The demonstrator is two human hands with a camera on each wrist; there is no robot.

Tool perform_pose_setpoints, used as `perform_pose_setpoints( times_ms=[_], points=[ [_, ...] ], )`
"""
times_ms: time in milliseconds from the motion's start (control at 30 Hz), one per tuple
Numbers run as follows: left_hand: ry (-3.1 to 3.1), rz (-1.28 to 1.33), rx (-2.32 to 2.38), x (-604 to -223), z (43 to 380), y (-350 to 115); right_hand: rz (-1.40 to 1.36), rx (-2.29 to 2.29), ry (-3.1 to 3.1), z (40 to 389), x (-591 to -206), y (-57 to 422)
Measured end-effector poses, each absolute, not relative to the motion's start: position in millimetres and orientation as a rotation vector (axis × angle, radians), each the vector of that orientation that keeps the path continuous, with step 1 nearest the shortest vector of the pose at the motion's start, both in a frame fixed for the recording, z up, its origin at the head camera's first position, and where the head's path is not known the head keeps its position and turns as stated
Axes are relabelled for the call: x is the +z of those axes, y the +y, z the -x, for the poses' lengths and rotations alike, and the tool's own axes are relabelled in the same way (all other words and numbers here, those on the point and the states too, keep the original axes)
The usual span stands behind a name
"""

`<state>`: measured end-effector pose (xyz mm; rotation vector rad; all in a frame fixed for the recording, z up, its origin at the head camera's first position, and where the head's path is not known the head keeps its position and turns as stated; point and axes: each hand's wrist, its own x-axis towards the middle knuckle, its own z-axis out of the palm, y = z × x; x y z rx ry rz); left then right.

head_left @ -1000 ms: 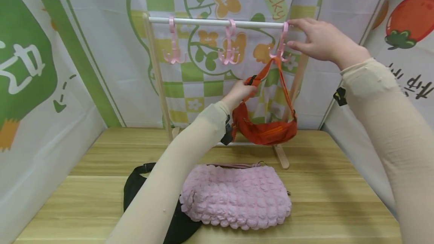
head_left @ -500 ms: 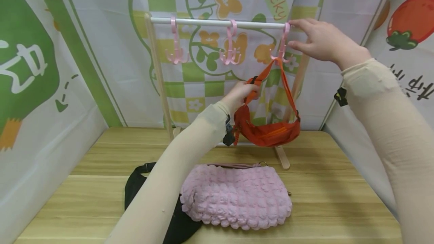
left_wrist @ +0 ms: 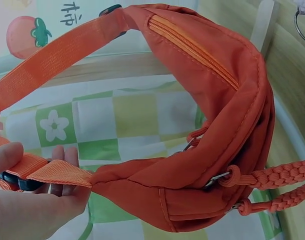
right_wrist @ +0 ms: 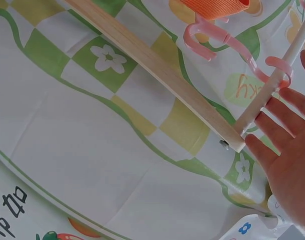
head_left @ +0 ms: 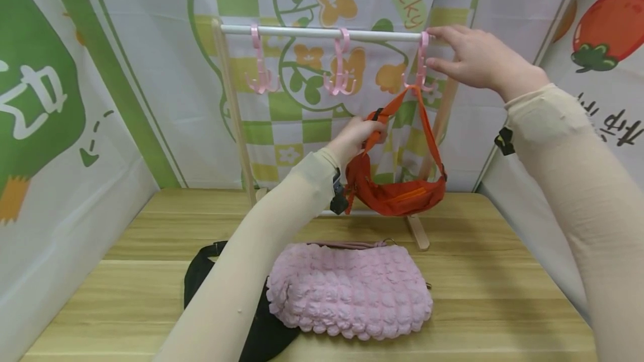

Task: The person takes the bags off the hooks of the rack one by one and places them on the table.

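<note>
An orange crossbody bag hangs by its strap from the pink hook at the right end of the rack. My left hand grips the strap near its black buckle, left of the hook and above the bag's body. Braided cords dangle from the bag's zippers in the left wrist view. My right hand has its fingers stretched out, with fingertips right at the white rail beside the hook's top. Its thumb is close to the hook's stem.
Two more pink hooks, one left and one middle, hang on the rack. A pink puffy bag lies on the wooden table, partly over a black bag. The rack's wooden foot stands behind them.
My left hand has shifted slightly right with the strap, and the orange bag has swung a little right. The right hook hangs more upright. My right hand stays in place.
</note>
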<state>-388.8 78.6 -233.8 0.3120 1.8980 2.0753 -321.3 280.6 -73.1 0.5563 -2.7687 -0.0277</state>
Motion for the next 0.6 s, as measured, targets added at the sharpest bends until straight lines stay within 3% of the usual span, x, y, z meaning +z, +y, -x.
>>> perform_pose_setpoints(
  times_ms=[600],
  points=[
    [1.893,-0.322,2.073,-228.3,390.9,75.5,-0.549,-0.027,-2.769,322.3,-73.0,279.6]
  ],
)
